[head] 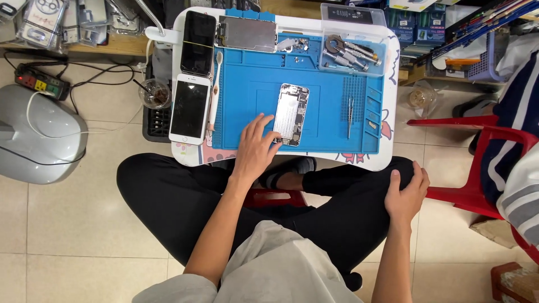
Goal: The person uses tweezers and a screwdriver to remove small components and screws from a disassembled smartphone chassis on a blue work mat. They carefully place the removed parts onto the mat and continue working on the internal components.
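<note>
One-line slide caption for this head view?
Seated person's left hand touches an opened phone chassis on a blue repair mat, right hand resting on their knee.

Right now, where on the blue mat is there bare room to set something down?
The blue silicone work mat is bare between the white toothbrush and the opened silver phone body, and between that body and the metal tweezers. The top edge is crowded: metal plate, clear tool tray. The left hand covers the lower part.
</note>
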